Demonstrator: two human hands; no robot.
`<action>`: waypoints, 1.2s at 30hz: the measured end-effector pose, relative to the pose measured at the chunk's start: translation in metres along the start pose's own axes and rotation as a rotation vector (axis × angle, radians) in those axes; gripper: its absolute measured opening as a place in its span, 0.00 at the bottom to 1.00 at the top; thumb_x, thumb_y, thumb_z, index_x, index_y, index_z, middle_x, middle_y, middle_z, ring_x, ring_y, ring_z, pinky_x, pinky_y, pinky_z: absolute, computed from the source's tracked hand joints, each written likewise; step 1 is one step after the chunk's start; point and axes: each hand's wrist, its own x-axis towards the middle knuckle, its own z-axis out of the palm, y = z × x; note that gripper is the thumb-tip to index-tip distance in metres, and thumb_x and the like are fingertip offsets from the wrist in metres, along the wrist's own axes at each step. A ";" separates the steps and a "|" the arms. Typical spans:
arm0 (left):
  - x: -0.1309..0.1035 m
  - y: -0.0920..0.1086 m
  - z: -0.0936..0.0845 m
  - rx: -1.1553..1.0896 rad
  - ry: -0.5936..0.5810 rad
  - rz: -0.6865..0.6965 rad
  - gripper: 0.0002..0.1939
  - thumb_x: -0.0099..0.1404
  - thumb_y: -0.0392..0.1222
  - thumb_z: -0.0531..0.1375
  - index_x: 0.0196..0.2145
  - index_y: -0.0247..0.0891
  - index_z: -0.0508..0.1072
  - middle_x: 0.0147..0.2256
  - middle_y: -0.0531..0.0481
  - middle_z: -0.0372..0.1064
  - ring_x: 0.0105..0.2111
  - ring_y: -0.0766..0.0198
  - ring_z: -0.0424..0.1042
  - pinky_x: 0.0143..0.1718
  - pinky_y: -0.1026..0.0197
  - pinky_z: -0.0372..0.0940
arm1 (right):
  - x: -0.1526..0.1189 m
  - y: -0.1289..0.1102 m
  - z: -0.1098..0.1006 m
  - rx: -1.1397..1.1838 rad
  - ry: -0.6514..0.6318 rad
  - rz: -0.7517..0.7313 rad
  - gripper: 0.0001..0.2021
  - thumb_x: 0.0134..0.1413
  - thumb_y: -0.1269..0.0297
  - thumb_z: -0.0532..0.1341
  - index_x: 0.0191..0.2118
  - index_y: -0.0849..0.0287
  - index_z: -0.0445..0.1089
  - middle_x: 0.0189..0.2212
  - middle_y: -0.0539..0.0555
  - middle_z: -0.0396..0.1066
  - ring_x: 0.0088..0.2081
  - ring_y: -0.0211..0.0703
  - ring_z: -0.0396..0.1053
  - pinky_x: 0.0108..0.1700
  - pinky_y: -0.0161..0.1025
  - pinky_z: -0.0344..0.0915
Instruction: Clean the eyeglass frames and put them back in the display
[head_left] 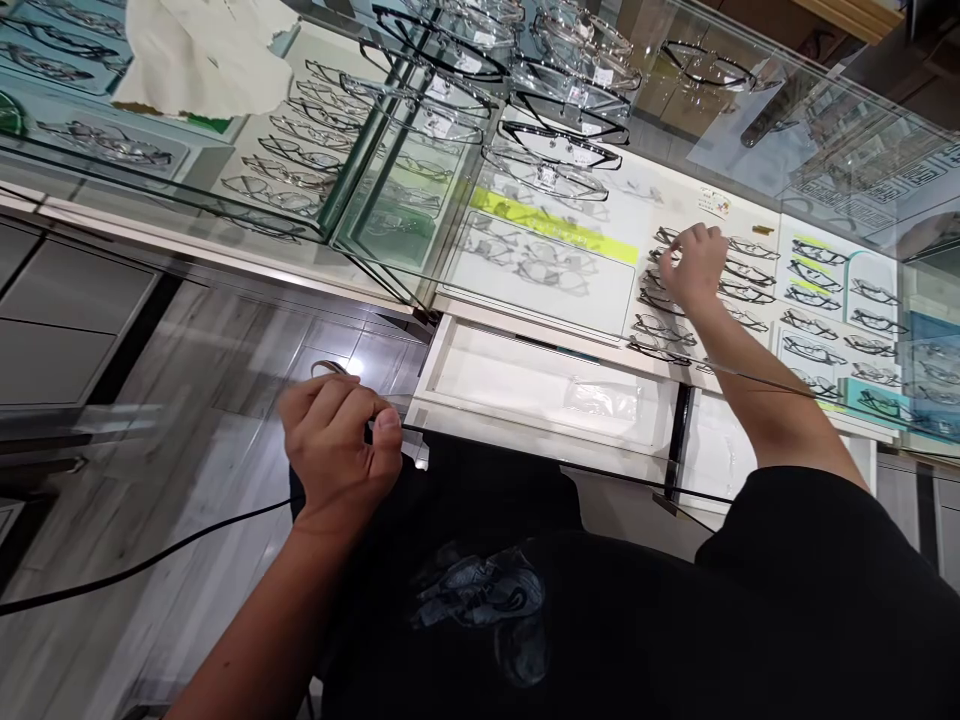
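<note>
My left hand (341, 440) is raised in front of my body at the left, fingers curled round a pair of glasses. Most of the glasses are hidden in the fist; a thin curved temple (328, 367) sticks out above the knuckles. Over the display on the right, my right hand (697, 262) has its fingers bent down, pinching at a pair of dark-framed glasses (656, 255) in the left column. The fingers partly cover these glasses. More rows of glasses (746, 292) lie beside and below this hand on the white display board.
A glass counter top (525, 225) carries rows of clear and black glasses (559, 150). A crumpled cream cloth (206, 60) lies at upper left. Below the display, a white drawer (487, 375) stands pulled out, with a plastic bag (604, 395) inside. A black cable (150, 555) crosses at left.
</note>
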 end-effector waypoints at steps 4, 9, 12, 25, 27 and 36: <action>0.001 0.001 0.000 -0.013 0.011 0.013 0.11 0.72 0.45 0.56 0.30 0.46 0.66 0.28 0.46 0.70 0.43 0.45 0.73 0.51 0.40 0.65 | -0.051 -0.100 -0.022 0.177 -0.209 -0.265 0.15 0.72 0.58 0.51 0.46 0.55 0.75 0.50 0.69 0.77 0.54 0.68 0.70 0.60 0.63 0.65; 0.002 0.000 -0.002 -0.015 -0.004 0.043 0.09 0.72 0.43 0.57 0.31 0.46 0.68 0.29 0.46 0.71 0.44 0.45 0.74 0.51 0.41 0.64 | -0.145 -0.197 -0.099 0.661 -0.592 -0.670 0.18 0.77 0.51 0.50 0.33 0.51 0.62 0.34 0.57 0.73 0.33 0.52 0.66 0.35 0.49 0.61; 0.003 0.000 -0.002 -0.016 0.009 0.063 0.09 0.71 0.43 0.57 0.31 0.45 0.68 0.29 0.47 0.71 0.44 0.46 0.74 0.51 0.42 0.64 | -0.163 -0.209 -0.173 0.834 -0.696 -0.842 0.23 0.79 0.50 0.54 0.28 0.52 0.56 0.25 0.51 0.66 0.26 0.44 0.60 0.30 0.45 0.56; -0.002 0.002 0.000 -0.051 -0.046 -0.079 0.13 0.74 0.48 0.57 0.30 0.45 0.66 0.32 0.46 0.70 0.47 0.47 0.72 0.55 0.43 0.61 | 0.131 -0.064 -0.162 -0.178 -0.044 -0.219 0.48 0.74 0.38 0.36 0.62 0.79 0.75 0.72 0.70 0.65 0.74 0.74 0.56 0.69 0.69 0.57; -0.001 0.003 -0.001 -0.024 -0.043 -0.061 0.13 0.75 0.48 0.56 0.31 0.45 0.65 0.33 0.47 0.70 0.47 0.49 0.72 0.53 0.44 0.62 | 0.149 -0.057 -0.145 -0.165 -0.017 -0.225 0.44 0.74 0.41 0.39 0.47 0.79 0.78 0.71 0.71 0.67 0.73 0.74 0.56 0.69 0.71 0.56; 0.004 0.012 -0.003 0.011 -0.031 -0.048 0.14 0.76 0.48 0.55 0.31 0.44 0.65 0.34 0.46 0.70 0.46 0.50 0.68 0.51 0.46 0.64 | 0.138 -0.085 -0.157 -0.101 0.012 -0.151 0.38 0.71 0.39 0.38 0.10 0.51 0.48 0.70 0.80 0.65 0.74 0.80 0.54 0.69 0.72 0.54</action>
